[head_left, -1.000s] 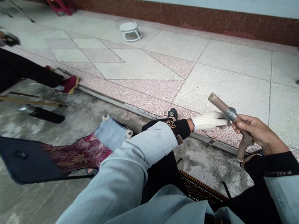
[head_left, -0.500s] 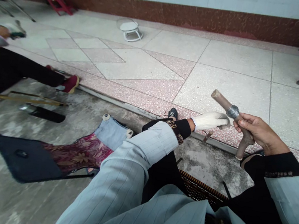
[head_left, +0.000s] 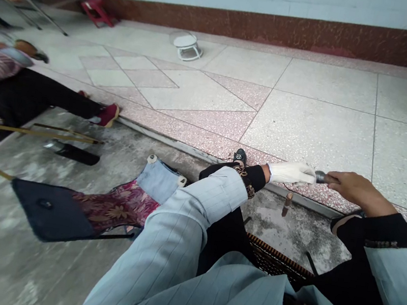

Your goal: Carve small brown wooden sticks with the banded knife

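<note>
A white knitted glove covers my left hand point(head_left: 295, 173), which is closed around one end of a wooden stick. A coil of silver wire point(head_left: 320, 177) is wound round the stick and shows between my two hands. My bare right hand point(head_left: 350, 187) grips the stick on the other side of the wire, fingers wrapped over it. Most of the wood is hidden by my hands. Below my left hand a short brown piece of wood point(head_left: 287, 204) points downward; I cannot tell whether it joins the held stick.
A low folding chair point(head_left: 51, 211) with a patterned seat stands at my left. Beyond it lies a black bottle point(head_left: 74, 152), near a seated person's red shoe point(head_left: 109, 116). A raised tiled floor point(head_left: 316, 124) runs ahead, with a small white stool point(head_left: 189, 47) on it.
The stick has turned from upright and slanted to end-on or level between my hands. My left hand has closed on its end. The view has shifted slightly left.
</note>
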A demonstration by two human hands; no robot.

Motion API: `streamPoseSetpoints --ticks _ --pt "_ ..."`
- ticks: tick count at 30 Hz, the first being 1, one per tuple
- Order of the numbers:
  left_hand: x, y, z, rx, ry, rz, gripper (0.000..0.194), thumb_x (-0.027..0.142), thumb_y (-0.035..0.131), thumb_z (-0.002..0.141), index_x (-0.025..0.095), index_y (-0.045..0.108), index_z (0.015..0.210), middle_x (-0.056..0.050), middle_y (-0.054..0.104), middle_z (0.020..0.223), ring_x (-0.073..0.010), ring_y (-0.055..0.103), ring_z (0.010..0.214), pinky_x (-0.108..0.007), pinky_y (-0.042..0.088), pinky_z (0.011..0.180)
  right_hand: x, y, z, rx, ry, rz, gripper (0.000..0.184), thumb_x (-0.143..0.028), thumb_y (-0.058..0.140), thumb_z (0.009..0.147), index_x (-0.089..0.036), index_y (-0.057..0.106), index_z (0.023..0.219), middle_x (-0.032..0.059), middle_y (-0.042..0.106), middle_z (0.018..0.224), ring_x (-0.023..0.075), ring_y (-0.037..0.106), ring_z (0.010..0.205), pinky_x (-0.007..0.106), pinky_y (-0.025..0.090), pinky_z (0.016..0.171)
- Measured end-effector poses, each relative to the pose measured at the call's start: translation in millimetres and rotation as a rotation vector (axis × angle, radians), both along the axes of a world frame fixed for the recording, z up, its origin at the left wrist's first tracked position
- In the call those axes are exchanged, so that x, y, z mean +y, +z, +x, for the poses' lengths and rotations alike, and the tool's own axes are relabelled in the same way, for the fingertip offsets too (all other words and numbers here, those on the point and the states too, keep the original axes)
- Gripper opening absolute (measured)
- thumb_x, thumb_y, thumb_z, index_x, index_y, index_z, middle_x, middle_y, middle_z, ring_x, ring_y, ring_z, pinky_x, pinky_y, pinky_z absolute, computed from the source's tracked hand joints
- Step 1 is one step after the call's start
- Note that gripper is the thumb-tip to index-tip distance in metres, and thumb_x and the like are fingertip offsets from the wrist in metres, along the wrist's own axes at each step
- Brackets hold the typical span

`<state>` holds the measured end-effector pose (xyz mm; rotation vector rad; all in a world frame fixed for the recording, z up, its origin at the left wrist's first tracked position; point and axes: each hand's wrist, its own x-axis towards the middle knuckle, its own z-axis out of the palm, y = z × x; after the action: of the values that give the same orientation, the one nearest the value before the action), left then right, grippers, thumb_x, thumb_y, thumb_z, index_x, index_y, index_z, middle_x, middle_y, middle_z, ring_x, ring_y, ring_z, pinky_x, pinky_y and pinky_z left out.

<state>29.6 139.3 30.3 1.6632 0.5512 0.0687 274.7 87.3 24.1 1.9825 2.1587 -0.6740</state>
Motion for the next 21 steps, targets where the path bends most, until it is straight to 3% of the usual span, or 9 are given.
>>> streamPoseSetpoints --ticks 4,6,9,13,15,17,21 --pt "2.7 -1.6 1.4 -0.015 0.036 -0.065 0.023 0.034 0.069 0.083 0.012 0.067 0.079 0.002 0.056 0.065 -0.0072 0.046 0.057 -0.022 0.034 0.056 -7.9 17.5 13.5 0.502 0.257 -0.378 0.033 -0.048 0.073 0.079 -0.030 0.081 0.106 0.0026 0.077 0.097 0.0286 0.070 0.089 0.036 0.052 0.074" --pt "2.6 -1.6 1.9 -0.029 0.065 -0.083 0.023 0.034 0.071 0.083 0.011 0.067 0.082 0.001 0.059 0.068 -0.0078 0.048 0.060 -0.022 0.036 0.057 -13.7 28.5 15.1 0.707 0.253 -0.437 0.040 -0.050 0.080 0.074 -0.031 0.082 0.109 0.0016 0.076 0.094 0.0267 0.070 0.084 0.035 0.054 0.071" --pt "2.0 -3.4 1.6 -0.068 0.130 -0.081 0.026 0.039 0.062 0.090 0.013 0.065 0.091 0.001 0.057 0.072 -0.0080 0.050 0.063 -0.021 0.039 0.058 -18.4 36.7 10.3 0.913 0.022 -0.300 0.043 -0.048 0.080 0.077 -0.030 0.078 0.117 0.0025 0.072 0.090 0.0191 0.065 0.073 0.030 0.052 0.061" --pt "3.0 -8.1 0.0 -0.100 0.136 -0.079 0.032 0.044 0.046 0.098 0.016 0.062 0.096 0.005 0.044 0.067 -0.0056 0.044 0.055 -0.018 0.033 0.051 -8.4 26.3 5.1 1.162 -0.360 0.036 0.036 -0.048 0.081 0.077 -0.022 0.075 0.101 0.0014 0.063 0.081 0.0122 0.055 0.067 0.024 0.047 0.058" --pt "3.0 -8.4 -1.2 -0.062 0.057 -0.065 0.031 0.044 0.048 0.097 0.017 0.062 0.096 0.006 0.042 0.066 -0.0052 0.041 0.052 -0.018 0.031 0.048 -0.5 17.5 7.7 1.156 -0.513 0.175 0.038 -0.049 0.082 0.073 -0.020 0.073 0.096 0.0016 0.063 0.080 0.0121 0.054 0.065 0.025 0.047 0.058" --pt "2.2 -6.2 -2.7 -0.015 -0.024 -0.054 0.031 0.046 0.050 0.096 0.018 0.063 0.096 0.006 0.041 0.065 -0.0058 0.041 0.050 -0.018 0.031 0.046 5.3 9.7 13.2 0.984 -0.580 0.228 0.041 -0.046 0.079 0.073 -0.020 0.073 0.103 0.0025 0.064 0.079 0.0145 0.056 0.065 0.029 0.048 0.060" --pt "2.2 0.4 -5.9 0.008 -0.028 -0.061 0.034 0.049 0.051 0.094 0.018 0.064 0.096 0.006 0.041 0.064 -0.0070 0.040 0.052 -0.019 0.032 0.047 6.7 -2.4 23.5 0.443 -0.436 0.174 0.051 -0.044 0.068 0.079 -0.020 0.072 0.125 0.0079 0.072 0.090 0.0262 0.067 0.079 0.040 0.051 0.074"
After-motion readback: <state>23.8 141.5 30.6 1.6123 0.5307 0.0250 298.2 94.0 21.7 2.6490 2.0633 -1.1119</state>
